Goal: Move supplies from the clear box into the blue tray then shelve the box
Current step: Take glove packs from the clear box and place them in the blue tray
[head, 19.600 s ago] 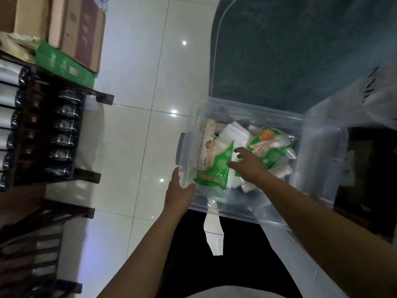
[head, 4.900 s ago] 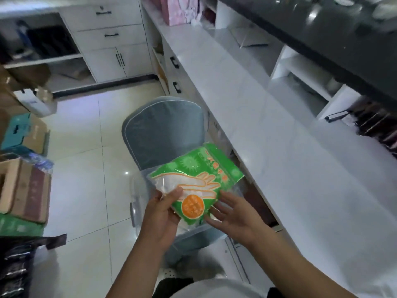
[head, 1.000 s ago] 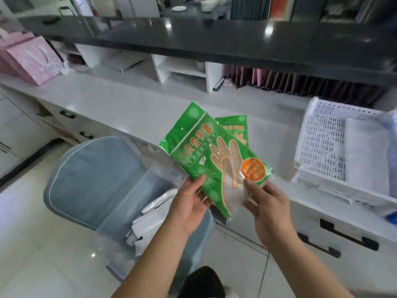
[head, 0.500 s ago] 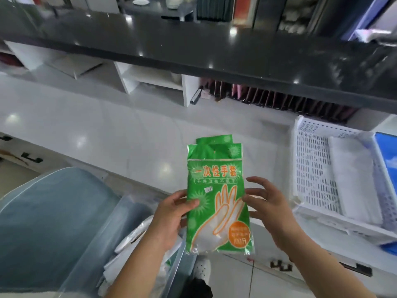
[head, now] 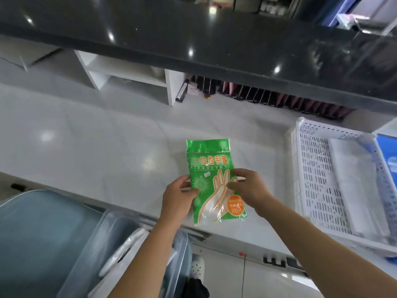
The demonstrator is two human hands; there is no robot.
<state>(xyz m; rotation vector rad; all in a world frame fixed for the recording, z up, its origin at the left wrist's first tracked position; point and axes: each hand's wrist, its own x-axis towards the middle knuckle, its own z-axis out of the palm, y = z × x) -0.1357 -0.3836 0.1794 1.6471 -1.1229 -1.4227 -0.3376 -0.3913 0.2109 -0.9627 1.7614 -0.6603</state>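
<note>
Head view, looking forward and down over a white bench (head: 107, 151). Both bare hands hold a green glove packet (head: 211, 168) upright above the near part of the bench; a second packet appears to lie directly behind it, its top edge showing just above the front one, though the overlap makes this uncertain. The left hand (head: 178, 196) has its grip closed on the packet's left edge, thumb across the printed face. The right hand (head: 247, 188) has its grip closed on the right edge, fingers curled over the front near the printed hand outline. The packet bears white characters, an outlined hand and an orange disc at its lower right. At the near left, below the bench edge, the clear box (head: 103, 244) rests on a blue-grey chair (head: 38, 233); white wrapped supplies (head: 122, 250) remain inside it, partly hidden by the left forearm. At the right of the bench stands a white perforated basket (head: 315, 181) containing a folded white item (head: 352, 179). Just beyond the basket, at the right margin, a strip of the blue tray (head: 386, 151) is visible, well apart from the packet. At the far side, white shelf compartments (head: 129, 76) and a row of dark folders (head: 268, 97) sit beneath a glossy black counter (head: 193, 35).
</note>
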